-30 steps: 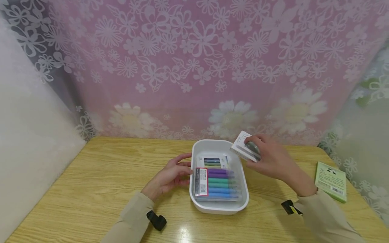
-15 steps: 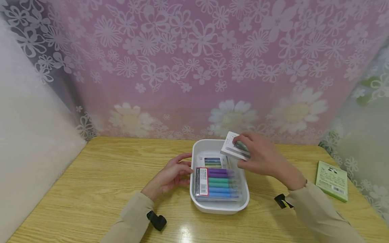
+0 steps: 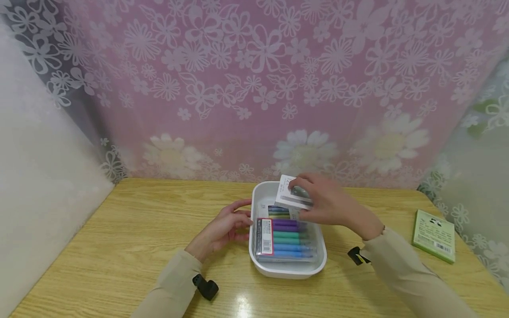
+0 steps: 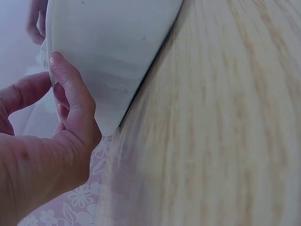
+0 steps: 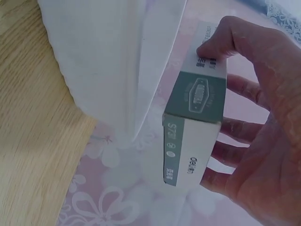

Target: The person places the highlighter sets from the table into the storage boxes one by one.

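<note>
My right hand (image 3: 326, 198) grips a small white cardboard box (image 5: 193, 141) with a grey-green band, thumb on one side and fingers on the other. It holds the box tilted over the far end of a white plastic tray (image 3: 286, 270). Inside the tray lie a clear pack of purple, green and blue pens (image 3: 288, 238) and, partly covered behind it, a white pack with a window (image 3: 264, 211). My left hand (image 3: 222, 229) rests its loosely bent fingers against the tray's left side. In the left wrist view, thumb and fingertip touch right at the tray's rim (image 4: 51, 42).
A green packet with a panda picture (image 3: 434, 236) lies at the right of the wooden table (image 3: 159, 229). Floral curtain fabric (image 3: 246, 88) hangs along the table's back edge. Black wrist cameras (image 3: 205, 287) are strapped on both sleeves.
My right hand has carried the white box leftward, from the tray's right edge to over its far end, where it now hides part of the windowed pack. The left hand stays at the rim.
</note>
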A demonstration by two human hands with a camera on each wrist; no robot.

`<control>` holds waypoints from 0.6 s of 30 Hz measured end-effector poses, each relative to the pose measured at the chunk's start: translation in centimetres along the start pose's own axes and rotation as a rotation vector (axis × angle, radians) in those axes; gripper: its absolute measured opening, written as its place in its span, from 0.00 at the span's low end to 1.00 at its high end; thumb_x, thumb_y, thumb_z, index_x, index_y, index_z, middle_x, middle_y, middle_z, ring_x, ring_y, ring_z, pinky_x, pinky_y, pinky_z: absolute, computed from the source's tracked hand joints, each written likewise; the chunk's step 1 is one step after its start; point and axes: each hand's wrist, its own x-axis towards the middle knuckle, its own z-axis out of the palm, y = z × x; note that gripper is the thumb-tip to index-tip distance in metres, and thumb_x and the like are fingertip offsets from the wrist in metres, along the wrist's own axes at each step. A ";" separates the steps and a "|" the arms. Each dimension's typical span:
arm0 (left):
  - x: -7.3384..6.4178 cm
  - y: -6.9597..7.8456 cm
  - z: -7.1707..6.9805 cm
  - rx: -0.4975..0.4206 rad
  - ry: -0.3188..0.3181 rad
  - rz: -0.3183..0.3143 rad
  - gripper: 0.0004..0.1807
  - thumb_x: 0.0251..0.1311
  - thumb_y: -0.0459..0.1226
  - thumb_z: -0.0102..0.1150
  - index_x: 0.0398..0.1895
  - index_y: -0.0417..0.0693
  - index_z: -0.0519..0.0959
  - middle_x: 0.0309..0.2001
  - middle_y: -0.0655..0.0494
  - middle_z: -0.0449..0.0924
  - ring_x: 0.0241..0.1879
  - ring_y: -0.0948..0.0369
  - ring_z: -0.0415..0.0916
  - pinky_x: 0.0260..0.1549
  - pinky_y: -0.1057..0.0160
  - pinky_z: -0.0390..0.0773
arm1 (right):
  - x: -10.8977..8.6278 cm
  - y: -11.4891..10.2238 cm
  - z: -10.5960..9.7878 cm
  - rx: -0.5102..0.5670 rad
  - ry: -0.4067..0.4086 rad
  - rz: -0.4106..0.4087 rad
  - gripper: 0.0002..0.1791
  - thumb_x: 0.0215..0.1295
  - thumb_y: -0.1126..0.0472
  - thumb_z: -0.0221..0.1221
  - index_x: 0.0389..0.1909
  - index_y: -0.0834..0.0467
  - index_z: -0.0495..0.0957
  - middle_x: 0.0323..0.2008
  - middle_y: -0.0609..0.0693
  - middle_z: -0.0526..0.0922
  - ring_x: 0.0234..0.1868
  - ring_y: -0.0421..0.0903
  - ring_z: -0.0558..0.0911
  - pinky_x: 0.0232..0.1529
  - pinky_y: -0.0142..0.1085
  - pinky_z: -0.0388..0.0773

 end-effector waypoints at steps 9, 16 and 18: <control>0.1 0.0 0.0 0.018 -0.004 0.014 0.37 0.64 0.31 0.56 0.77 0.49 0.61 0.64 0.41 0.73 0.44 0.62 0.81 0.36 0.64 0.86 | 1.2 -0.5 0.4 0.041 -0.084 -0.001 0.33 0.51 0.55 0.72 0.61 0.47 0.75 0.68 0.54 0.75 0.61 0.55 0.79 0.58 0.53 0.80; 0.0 0.1 0.0 0.013 0.007 0.005 0.36 0.64 0.30 0.56 0.76 0.50 0.62 0.63 0.42 0.73 0.45 0.62 0.81 0.36 0.64 0.86 | 2.0 -0.7 1.0 0.034 -0.111 -0.052 0.31 0.54 0.57 0.72 0.61 0.49 0.75 0.67 0.55 0.74 0.59 0.54 0.80 0.56 0.52 0.80; -0.1 0.0 -0.1 0.013 0.000 0.007 0.36 0.64 0.31 0.56 0.76 0.50 0.62 0.64 0.41 0.73 0.45 0.62 0.81 0.36 0.63 0.86 | 2.1 -0.7 1.3 0.038 -0.124 -0.062 0.31 0.54 0.58 0.72 0.61 0.50 0.75 0.67 0.56 0.74 0.59 0.54 0.80 0.56 0.52 0.80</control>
